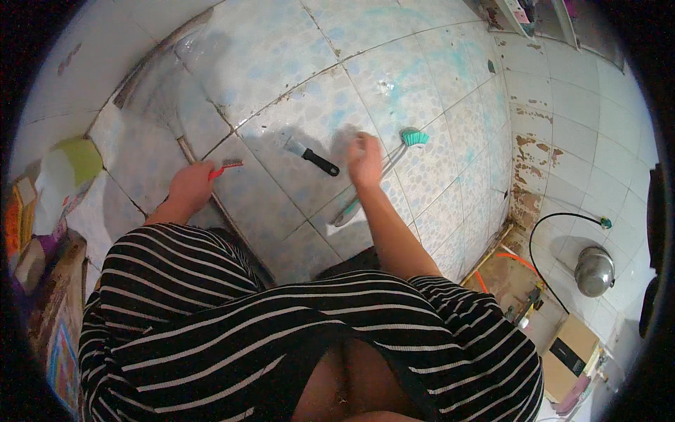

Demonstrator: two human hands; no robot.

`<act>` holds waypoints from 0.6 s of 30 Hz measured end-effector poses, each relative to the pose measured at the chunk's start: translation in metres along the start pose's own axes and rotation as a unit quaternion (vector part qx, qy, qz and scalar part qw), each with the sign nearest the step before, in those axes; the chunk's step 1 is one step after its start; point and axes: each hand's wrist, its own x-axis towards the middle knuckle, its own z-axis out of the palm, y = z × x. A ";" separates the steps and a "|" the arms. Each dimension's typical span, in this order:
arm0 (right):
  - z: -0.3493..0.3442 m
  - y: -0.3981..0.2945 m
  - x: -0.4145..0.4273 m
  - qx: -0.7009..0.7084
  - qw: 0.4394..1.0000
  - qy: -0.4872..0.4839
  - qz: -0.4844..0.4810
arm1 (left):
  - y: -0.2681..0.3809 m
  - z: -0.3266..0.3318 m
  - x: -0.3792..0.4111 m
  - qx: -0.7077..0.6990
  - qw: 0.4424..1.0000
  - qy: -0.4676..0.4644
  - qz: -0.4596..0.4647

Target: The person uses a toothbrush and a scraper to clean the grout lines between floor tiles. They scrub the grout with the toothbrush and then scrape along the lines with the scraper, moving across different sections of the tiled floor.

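Note:
My left hand (pixel 191 185) is closed around the red handle of a small brush (pixel 230 163), whose short bristles face up. A long thin pole (pixel 232 224) runs past the same hand, its far end spreading into pale, blurred strands; whether my fingers also grip it I cannot tell. My right hand (pixel 365 161), blurred and with bent fingers, hovers over the tiles with nothing visible in it. Just left of it lies a scraper (pixel 320 161) with a black handle and a flat pale blade. A green-bristled scrub brush (pixel 414 137) has its grey handle passing behind my right wrist.
Pebble-patterned floor tiles (pixel 274 200) bear wet patches and dirty joints. A stained tiled wall (pixel 530 153) stands at right, near a metal dome (pixel 594 271), a black hose (pixel 532 232) and a cardboard box (pixel 572 353). A green-and-white container (pixel 79 161) sits at left.

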 end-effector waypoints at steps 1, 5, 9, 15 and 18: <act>-0.007 0.025 -0.003 -0.014 0.995 0.095 0.016 | -0.003 0.001 0.000 0.003 1.000 0.003 0.003; -0.006 0.099 -0.028 -0.087 0.956 0.101 0.262 | -0.001 0.004 0.001 -0.012 1.000 0.009 0.003; -0.002 0.093 -0.027 0.015 0.973 0.016 0.230 | 0.001 -0.003 -0.009 -0.031 0.999 0.027 -0.007; -0.024 -0.048 -0.016 -0.023 0.990 -0.118 0.069 | -0.007 0.006 -0.014 -0.034 0.995 0.095 0.025; -0.021 -0.102 -0.038 -0.120 0.963 -0.230 -0.068 | 0.001 -0.005 -0.013 -0.048 0.999 0.022 0.002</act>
